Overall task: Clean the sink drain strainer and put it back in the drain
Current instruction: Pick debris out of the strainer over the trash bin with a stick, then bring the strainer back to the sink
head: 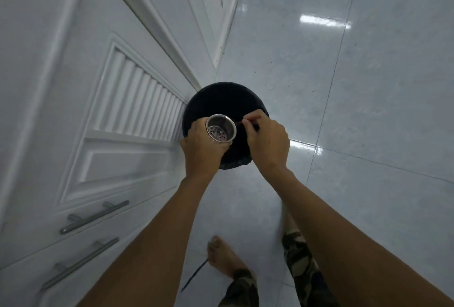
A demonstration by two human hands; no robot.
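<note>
Left hand (201,149) wraps perforated steel strainer (221,130) | right hand (267,138) pinches thin stick (248,120) | over round black bin (221,102)

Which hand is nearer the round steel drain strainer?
Left. The left hand holds the round steel drain strainer; the right hand is just beside it, pinching a thin stick.

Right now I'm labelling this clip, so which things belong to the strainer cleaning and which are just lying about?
Part of the job:
strainer, held in the left hand
thin stick, held in the right hand
black bin beneath them

Just lying about:
dark stick on the floor
cabinet handles
</note>
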